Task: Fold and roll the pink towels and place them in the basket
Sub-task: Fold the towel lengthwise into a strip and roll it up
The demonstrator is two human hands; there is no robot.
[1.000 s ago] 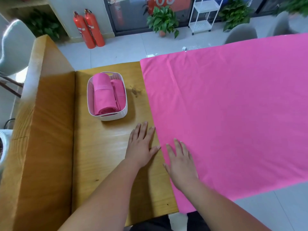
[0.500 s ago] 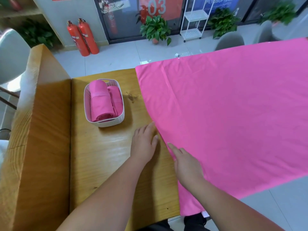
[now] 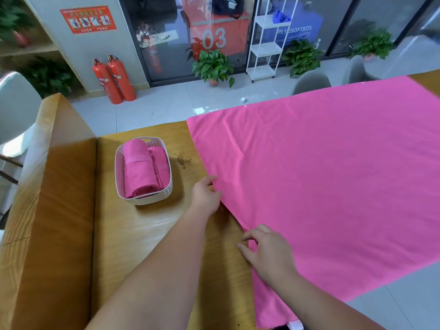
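— Wooden table point(image 3: 133, 246) underneath. Whereabouts of the spread pink towel point(image 3: 321, 186)?
— Lying flat, right of the basket point(image 3: 142, 201), draped over the near table edge.
— Hands?
— Both pinching the towel's left edge: left hand point(image 3: 206, 196) just right of the basket, right hand point(image 3: 266, 251) nearer than the basket.
— Inside the basket?
— Two rolled pink towels point(image 3: 139, 172), side by side. Beyond the basket, fire extinguishers point(image 3: 114, 79).
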